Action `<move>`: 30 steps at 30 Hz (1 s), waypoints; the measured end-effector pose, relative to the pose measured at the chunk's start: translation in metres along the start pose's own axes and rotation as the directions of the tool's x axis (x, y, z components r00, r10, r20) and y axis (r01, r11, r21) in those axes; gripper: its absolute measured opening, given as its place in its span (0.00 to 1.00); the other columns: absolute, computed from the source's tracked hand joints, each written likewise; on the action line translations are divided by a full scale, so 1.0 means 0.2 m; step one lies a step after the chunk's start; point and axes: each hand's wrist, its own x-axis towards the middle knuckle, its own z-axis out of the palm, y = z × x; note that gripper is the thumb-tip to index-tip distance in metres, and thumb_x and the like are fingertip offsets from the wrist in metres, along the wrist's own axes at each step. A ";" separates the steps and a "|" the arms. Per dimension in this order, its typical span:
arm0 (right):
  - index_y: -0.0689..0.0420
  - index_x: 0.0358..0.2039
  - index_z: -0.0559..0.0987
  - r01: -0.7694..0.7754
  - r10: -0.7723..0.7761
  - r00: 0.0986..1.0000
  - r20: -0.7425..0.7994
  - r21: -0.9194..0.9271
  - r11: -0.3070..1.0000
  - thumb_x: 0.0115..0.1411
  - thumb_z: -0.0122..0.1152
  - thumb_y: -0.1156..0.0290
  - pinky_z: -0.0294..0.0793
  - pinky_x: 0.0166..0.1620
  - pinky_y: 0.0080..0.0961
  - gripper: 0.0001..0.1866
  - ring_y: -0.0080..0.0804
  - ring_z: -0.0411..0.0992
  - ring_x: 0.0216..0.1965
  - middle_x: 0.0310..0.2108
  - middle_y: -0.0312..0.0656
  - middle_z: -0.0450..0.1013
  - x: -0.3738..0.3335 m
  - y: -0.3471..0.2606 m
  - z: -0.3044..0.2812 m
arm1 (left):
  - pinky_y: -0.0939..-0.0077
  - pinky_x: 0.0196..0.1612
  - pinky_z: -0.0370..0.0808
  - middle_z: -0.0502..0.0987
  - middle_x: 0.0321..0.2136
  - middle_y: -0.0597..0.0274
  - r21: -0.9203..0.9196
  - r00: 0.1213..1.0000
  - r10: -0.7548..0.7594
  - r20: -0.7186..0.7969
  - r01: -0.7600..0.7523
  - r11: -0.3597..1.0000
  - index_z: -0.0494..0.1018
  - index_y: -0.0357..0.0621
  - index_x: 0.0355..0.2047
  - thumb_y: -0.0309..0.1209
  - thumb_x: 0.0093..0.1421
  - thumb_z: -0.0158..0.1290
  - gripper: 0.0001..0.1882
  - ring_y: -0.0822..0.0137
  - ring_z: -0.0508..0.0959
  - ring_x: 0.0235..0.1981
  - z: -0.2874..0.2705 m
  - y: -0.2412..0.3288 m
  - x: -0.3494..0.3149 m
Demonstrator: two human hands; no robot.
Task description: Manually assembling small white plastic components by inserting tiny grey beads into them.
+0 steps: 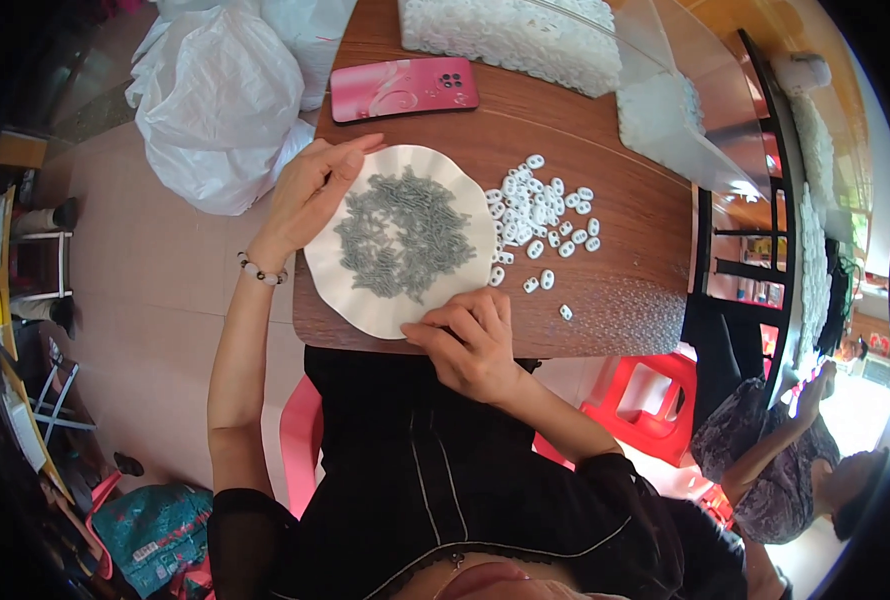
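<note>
A round white plate (370, 310) with a wavy rim sits at the near left of the brown table, bearing a spread heap of small grey slender pieces (445, 235). My left hand (310, 195) holds the plate's left edge, fingers stretched along the outside and thumb by the rim. With bent fingers and thumb, my right hand (475, 345) grips the near right part of the rim. Right of the plate lie many small white oval pieces with two dark holes each (535, 210), partly piled and partly scattered.
Beyond the plate lies a pink phone (403, 90). Clear containers of white pieces (515, 40) stand at the table's far side. White plastic bags (220, 110) rest at the left, a red stool (650, 405) at the right. Another person (775, 465) sits at the far right.
</note>
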 end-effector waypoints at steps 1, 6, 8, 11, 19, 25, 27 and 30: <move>0.49 0.34 0.81 0.001 -0.001 1.000 -0.010 0.001 1.000 0.40 0.67 0.75 0.61 0.40 0.30 0.17 0.31 0.67 0.36 0.32 0.28 0.71 0.00 0.00 0.00 | 0.77 0.37 0.66 0.81 0.38 0.64 0.008 0.999 -0.041 0.002 0.041 0.999 0.73 0.41 0.52 0.45 0.69 0.41 0.23 0.69 0.67 0.29 0.00 -0.01 0.00; 0.49 0.35 0.82 -0.008 0.010 0.998 -0.057 0.049 0.999 0.41 0.69 0.74 0.62 0.40 0.31 0.16 0.32 0.67 0.36 0.32 0.29 0.71 -0.01 0.03 -0.03 | 0.79 0.46 0.67 0.79 0.44 0.59 -0.226 0.994 -0.082 -0.075 0.063 0.972 0.72 0.36 0.52 0.44 0.70 0.40 0.25 0.73 0.71 0.36 0.05 0.00 -0.01; 0.50 0.35 0.82 -0.018 0.021 0.997 -0.070 0.037 0.999 0.41 0.69 0.74 0.62 0.39 0.31 0.16 0.32 0.67 0.36 0.32 0.29 0.71 -0.03 0.05 -0.10 | 0.79 0.51 0.66 0.77 0.48 0.57 -0.354 0.987 -0.145 -0.071 0.111 0.929 0.71 0.35 0.53 0.42 0.70 0.41 0.24 0.74 0.73 0.45 0.06 -0.02 -0.04; 0.50 0.35 0.82 -0.040 0.039 0.995 -0.090 -0.008 0.999 0.41 0.71 0.74 0.64 0.39 0.30 0.16 0.33 0.68 0.35 0.32 0.31 0.72 -0.07 0.10 -0.24 | 0.79 0.51 0.69 0.76 0.49 0.57 -0.434 0.959 -0.228 -0.168 0.135 0.891 0.73 0.34 0.51 0.40 0.69 0.43 0.21 0.72 0.74 0.47 0.05 0.00 -0.10; 0.54 0.35 0.82 -0.208 0.190 0.973 -0.128 -0.146 0.967 0.44 0.70 0.77 0.67 0.38 0.31 0.14 0.37 0.68 0.34 0.30 0.35 0.74 -0.17 0.39 -0.44 | 0.78 0.46 0.69 0.79 0.37 0.59 -0.280 0.767 -0.283 -0.575 0.141 0.950 0.77 0.32 0.40 0.35 0.67 0.47 0.16 0.74 0.74 0.38 0.11 0.06 -0.33; 0.52 0.48 0.77 -0.075 0.081 0.996 0.038 -0.144 0.987 0.48 0.70 0.64 0.65 0.49 0.38 0.25 0.42 0.65 0.47 0.48 0.41 0.70 0.01 0.42 -0.41 | 0.76 0.43 0.69 0.78 0.31 0.57 -0.233 0.674 -0.232 -0.701 0.091 0.968 0.73 0.31 0.27 0.31 0.65 0.47 0.15 0.71 0.74 0.34 0.25 0.33 -0.50; 0.51 0.58 0.68 -0.033 0.068 0.982 0.177 -0.195 0.980 0.50 0.67 0.52 0.55 0.60 0.48 0.36 0.48 0.57 0.59 0.62 0.44 0.59 0.07 0.44 -0.36 | 0.75 0.42 0.69 0.77 0.29 0.53 -0.274 0.694 -0.225 -0.684 0.041 0.961 0.70 0.30 0.24 0.28 0.65 0.45 0.14 0.68 0.74 0.33 0.33 0.40 -0.52; 0.51 0.63 0.61 -0.005 0.056 0.965 0.257 -0.195 0.981 0.53 0.62 0.47 0.43 0.65 0.54 0.41 0.49 0.50 0.66 0.67 0.45 0.50 0.07 0.53 -0.31 | 0.75 0.41 0.69 0.77 0.30 0.53 -0.257 0.774 -0.178 -0.608 0.020 0.966 0.71 0.30 0.25 0.26 0.64 0.45 0.13 0.68 0.74 0.33 0.40 0.47 -0.54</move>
